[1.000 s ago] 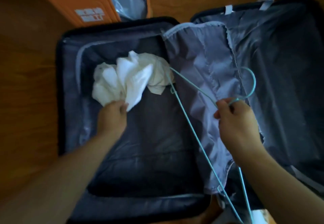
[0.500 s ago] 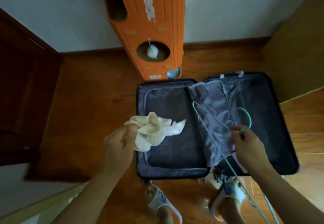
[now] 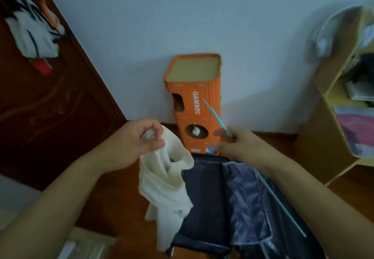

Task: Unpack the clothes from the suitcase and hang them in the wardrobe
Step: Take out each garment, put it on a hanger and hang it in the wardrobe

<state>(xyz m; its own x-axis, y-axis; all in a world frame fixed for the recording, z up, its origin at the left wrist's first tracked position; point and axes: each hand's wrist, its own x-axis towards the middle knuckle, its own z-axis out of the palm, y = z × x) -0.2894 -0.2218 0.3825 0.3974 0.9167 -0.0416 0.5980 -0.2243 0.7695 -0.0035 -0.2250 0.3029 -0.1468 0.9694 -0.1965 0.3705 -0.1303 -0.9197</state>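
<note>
A: Cream-white soft fabric garment (image 3: 164,179): give its position.

B: You hold it in the air in front of you. It hangs in loose folds from your left hand (image 3: 141,139), over the wooden floor (image 3: 121,194) and the left edge of the open dark navy suitcase (image 3: 204,204).

A: State of the left grip?

B: Your left thumb and fingers are curled and pinch a bunched top edge of the garment. The rest of the cloth drapes free below the hand.

A: And the right side?

B: Your right hand (image 3: 236,143) is raised above the far edge of the suitcase, blurred by motion. It holds the thin pale-teal wire hanger (image 3: 217,118). One wire runs up and away from the fingers, across the front of the orange box; another length runs down under your right forearm, across the suitcase. The fingers are curled round the wire; the exact contact cannot be told through the blur.

A: Suitcase condition?

B: It lies open on the floor, both halves showing. A grey-blue fabric divider flap (image 3: 247,198) lies creased down its middle.

A: Surroundings?

B: A tall orange cardboard box printed "GAMBOL" (image 3: 194,100) stands against the pale wall (image 3: 182,15), just beyond the suitcase. A dark brown wooden panel (image 3: 50,106) stands at your left, with a blurred white, black and orange item (image 3: 34,30) hanging on it. A light yellow wooden shelf unit (image 3: 323,137) holding folded items stands at your right.
</note>
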